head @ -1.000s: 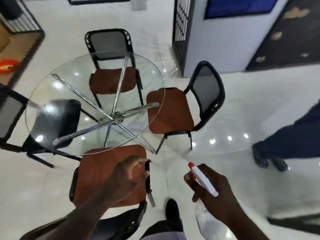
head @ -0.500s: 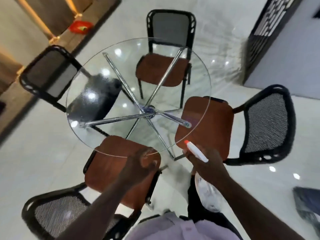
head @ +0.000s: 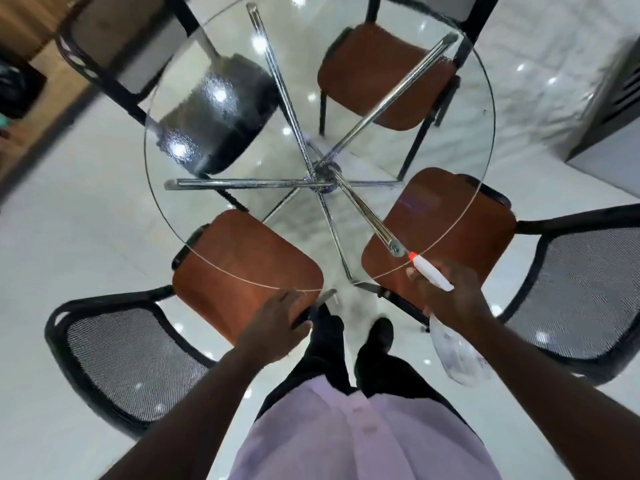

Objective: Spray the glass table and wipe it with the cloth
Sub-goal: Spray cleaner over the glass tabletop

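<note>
A round glass table (head: 304, 74) on chrome legs fills the middle of the head view. Fine droplets speckle the glass (head: 207, 98) at its far left. My right hand (head: 450, 303) grips a spray bottle (head: 431, 273) with a white head and an orange nozzle. The nozzle points over the table's near right rim, and the clear bottle body hangs below my hand. My left hand (head: 273, 323) hovers just short of the near rim, fingers relaxed and holding nothing. No cloth is in view.
Four chairs ring the table: a brown-seated chair (head: 242, 268) at near left, another (head: 450, 220) at near right, a third (head: 381, 71) at the far side, and a black-seated chair (head: 214, 112) at far left. Glossy white floor lies all round. My legs stand between the two near chairs.
I have stepped up to the table, which now looks much larger and closer. Both hands have come forward to its near rim, the spray nozzle now over the glass edge.
</note>
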Available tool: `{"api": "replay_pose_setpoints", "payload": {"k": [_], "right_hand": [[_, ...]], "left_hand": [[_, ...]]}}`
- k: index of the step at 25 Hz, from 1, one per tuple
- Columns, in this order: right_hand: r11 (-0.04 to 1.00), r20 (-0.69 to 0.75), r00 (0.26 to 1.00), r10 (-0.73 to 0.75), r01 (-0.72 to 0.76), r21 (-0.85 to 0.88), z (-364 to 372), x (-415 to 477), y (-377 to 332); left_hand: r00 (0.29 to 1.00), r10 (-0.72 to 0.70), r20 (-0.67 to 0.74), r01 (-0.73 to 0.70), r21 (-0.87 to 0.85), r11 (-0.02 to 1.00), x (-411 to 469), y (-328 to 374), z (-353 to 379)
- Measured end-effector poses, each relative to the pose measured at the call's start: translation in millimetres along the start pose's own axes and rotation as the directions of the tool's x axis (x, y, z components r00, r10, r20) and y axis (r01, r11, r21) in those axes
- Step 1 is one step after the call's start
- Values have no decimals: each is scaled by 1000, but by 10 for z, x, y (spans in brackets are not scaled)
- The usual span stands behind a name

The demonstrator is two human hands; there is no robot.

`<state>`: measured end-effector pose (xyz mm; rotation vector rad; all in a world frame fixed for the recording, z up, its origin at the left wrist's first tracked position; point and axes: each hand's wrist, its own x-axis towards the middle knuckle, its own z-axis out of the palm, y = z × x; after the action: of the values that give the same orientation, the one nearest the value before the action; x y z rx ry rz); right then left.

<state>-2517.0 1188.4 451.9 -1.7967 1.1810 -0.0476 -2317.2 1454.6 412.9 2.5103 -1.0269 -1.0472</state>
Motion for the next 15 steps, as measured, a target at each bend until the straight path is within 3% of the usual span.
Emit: {"api": "replay_pose_setpoints", "payload": {"k": [3,6,10,12,15], "right_hand": [[997,96,993,-72,75,-32,196,19,-167],[924,292,940,-178,261,-278,506,140,-413],[804,303,928,-216,346,-485,820,265,-618],[827,298,942,-155,289,-483,806,330,-660],[919,292,948,-123,220,-327,539,448,-568]], "left_hand": [[999,-10,52,7,64,998,103,-81,-15],[999,30,13,-30,36,999,233,-235,-100],[997,57,-46,-56,23,998,452,-368,-247],[997,70,-41,-69,22,997,629,-359,-346],[993,117,4,-117,69,991,906,-274,-473]]}}
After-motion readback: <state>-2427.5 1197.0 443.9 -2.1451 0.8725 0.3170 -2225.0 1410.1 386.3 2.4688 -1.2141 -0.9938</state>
